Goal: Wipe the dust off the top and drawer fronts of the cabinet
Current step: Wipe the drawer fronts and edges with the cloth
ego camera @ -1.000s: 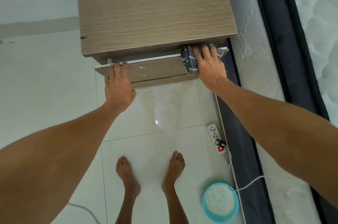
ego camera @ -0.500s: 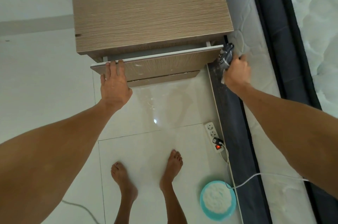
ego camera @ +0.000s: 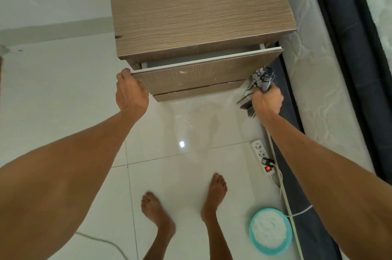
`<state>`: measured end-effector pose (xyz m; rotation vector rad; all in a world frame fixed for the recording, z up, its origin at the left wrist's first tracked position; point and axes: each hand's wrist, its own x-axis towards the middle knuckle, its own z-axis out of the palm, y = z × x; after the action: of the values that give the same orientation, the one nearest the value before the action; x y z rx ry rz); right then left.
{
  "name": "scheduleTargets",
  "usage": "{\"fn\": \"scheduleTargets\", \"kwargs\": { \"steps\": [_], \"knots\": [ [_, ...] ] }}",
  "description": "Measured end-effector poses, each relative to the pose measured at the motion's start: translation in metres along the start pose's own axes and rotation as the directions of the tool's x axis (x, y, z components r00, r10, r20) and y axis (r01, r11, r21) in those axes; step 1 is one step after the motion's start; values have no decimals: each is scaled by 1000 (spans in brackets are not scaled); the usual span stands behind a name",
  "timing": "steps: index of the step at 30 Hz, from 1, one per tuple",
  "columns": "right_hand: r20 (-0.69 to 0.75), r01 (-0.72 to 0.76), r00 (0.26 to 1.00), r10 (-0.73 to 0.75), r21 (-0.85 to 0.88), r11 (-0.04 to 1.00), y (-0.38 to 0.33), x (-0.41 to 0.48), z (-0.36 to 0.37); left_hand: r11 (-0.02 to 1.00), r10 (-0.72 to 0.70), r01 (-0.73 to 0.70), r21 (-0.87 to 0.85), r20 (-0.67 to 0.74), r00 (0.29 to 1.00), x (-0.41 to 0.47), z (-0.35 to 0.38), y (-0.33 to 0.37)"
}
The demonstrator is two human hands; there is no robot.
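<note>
A wood-grain cabinet [ego camera: 197, 5] stands below me against the wall. Its top drawer [ego camera: 197, 75] is pulled partly out, and the lower drawer front [ego camera: 197, 92] shows just beneath. My left hand [ego camera: 130, 94] grips the left end of the top drawer's front. To the right of the drawer's lower right corner, my right hand [ego camera: 267, 101] is closed around a bunched grey striped cloth [ego camera: 262, 80], held off the cabinet.
A bed with a dark frame [ego camera: 343, 51] and white mattress [ego camera: 318, 81] runs along the right side. On the white tiled floor lie a power strip [ego camera: 262, 156] with a cable, a teal bowl [ego camera: 270, 232] of white powder and my bare feet [ego camera: 182, 211].
My right hand left the drawer's top edge, swung right past its end, then dropped beside the drawer front with the cloth bunched. My left hand slid to the drawer's left end.
</note>
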<state>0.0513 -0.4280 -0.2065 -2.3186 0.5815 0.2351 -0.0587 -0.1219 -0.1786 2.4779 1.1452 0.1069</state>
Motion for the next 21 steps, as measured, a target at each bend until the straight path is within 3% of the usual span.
{"fn": "scheduleTargets", "kwargs": {
  "steps": [5, 15, 21],
  "knots": [
    [-22, -24, 999, 27, 119, 993, -7, -17, 20, 994, -50, 49, -95, -16, 999, 16, -2, -2],
    [-29, 7, 1000, -2, 189, 982, -1, -34, 53, 977, -29, 7, -211, -102, 994, 37, 7, -10],
    [-183, 155, 979, -90, 381, 911, -7, -16, 65, 930, 70, -140, -340, -211, 975, 35, 35, -29]
  ]
}}
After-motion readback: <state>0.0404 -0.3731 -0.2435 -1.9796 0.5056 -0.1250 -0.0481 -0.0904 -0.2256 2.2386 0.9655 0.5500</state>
